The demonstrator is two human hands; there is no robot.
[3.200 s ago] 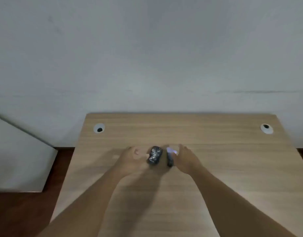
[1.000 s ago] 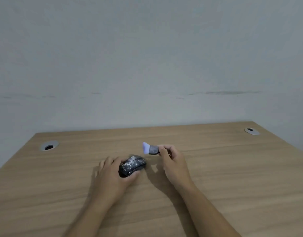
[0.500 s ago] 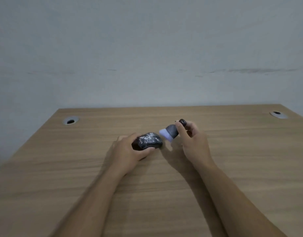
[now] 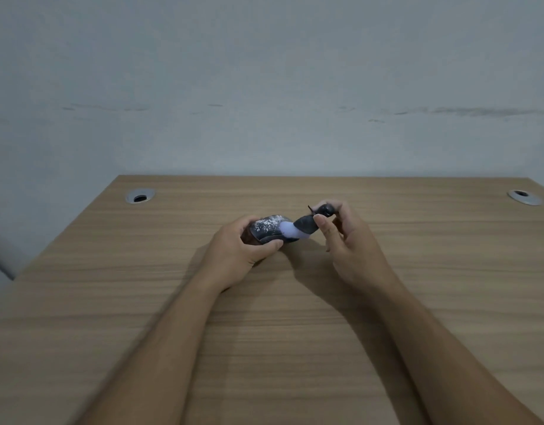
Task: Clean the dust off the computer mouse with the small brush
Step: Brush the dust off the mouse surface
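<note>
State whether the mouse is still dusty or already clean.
Still dusty: white specks cover the top of the mouse, held by the left hand, where the brush bristles touch it.

A left hand (image 4: 240, 254) is gripping a dust-speckled computer mouse (image 4: 269, 229) on a wooden desk (image 4: 295, 348); just right of the mouse, a right hand (image 4: 353, 253) is pressing a small brush (image 4: 298, 228), pale bristles touching the mouse.

Mouse (image 4: 269, 229) mid-counter (image 4: 295, 348) in left hand (image 4: 237, 253); brush (image 4: 298, 228) right of it in right hand (image 4: 353, 250), touching mouse; grommets (image 4: 139, 196) at far corners.
</note>
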